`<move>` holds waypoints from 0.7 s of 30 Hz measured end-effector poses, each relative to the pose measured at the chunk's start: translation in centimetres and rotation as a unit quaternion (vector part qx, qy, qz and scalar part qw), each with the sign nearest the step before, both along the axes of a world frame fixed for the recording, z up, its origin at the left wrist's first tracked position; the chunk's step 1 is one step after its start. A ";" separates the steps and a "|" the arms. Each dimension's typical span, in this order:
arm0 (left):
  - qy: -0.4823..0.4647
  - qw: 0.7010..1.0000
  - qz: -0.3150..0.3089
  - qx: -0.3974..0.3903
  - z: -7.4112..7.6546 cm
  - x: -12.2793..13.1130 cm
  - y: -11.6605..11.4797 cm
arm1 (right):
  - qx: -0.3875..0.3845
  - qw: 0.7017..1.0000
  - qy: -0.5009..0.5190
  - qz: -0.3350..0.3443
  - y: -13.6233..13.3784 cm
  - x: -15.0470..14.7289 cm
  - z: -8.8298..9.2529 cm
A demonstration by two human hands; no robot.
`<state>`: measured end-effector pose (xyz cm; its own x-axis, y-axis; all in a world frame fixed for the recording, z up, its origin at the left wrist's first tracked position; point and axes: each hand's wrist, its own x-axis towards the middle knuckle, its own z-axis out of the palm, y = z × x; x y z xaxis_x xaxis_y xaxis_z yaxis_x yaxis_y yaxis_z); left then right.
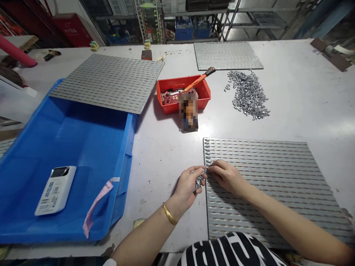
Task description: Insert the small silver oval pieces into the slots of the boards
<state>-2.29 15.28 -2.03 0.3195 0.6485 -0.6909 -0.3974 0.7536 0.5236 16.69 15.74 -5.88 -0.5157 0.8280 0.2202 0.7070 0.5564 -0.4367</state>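
My left hand (188, 184) is cupped and closed around a small bunch of grey metal pieces (198, 181), just off the left edge of a slotted metal tray (277, 177). My right hand (226, 175) rests on that tray's left edge, its fingertips pinched on one small grey piece beside the left hand. The two hands nearly touch. A gold bangle sits on my left wrist. A few rows near the tray's left edge hold grey pieces.
A loose heap of grey pieces (248, 94) lies at the back right. A red bin (203, 99) holds an orange-handled tool. A blue crate (74, 155) with a white device (55, 189) stands left, a slotted tray (111, 81) across its rim. Another tray (226, 55) lies far back.
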 end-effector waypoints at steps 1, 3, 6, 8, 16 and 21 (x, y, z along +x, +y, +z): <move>-0.003 1.000 -0.003 0.000 0.0 0.0 0.0 | -0.004 1.000 0.001 0.002 0.1 0.0 0.1; -0.008 1.000 -0.006 0.000 0.2 0.0 -0.1 | -0.021 1.000 0.016 0.000 0.1 0.0 0.5; -0.014 1.000 -0.008 0.001 0.3 -0.1 -0.2 | -0.065 0.995 0.080 -0.008 0.1 -0.3 1.7; -0.018 1.000 -0.008 0.002 0.3 -0.1 -0.2 | -0.093 0.987 0.129 -0.006 -0.1 -0.7 2.8; -0.014 1.000 0.007 0.015 -0.2 0.0 -0.4 | -0.153 0.965 0.202 -0.068 -0.8 -2.9 4.0; -0.013 0.999 0.011 0.028 -0.5 0.1 -0.5 | -0.151 0.963 0.212 -0.075 -1.4 -3.2 3.1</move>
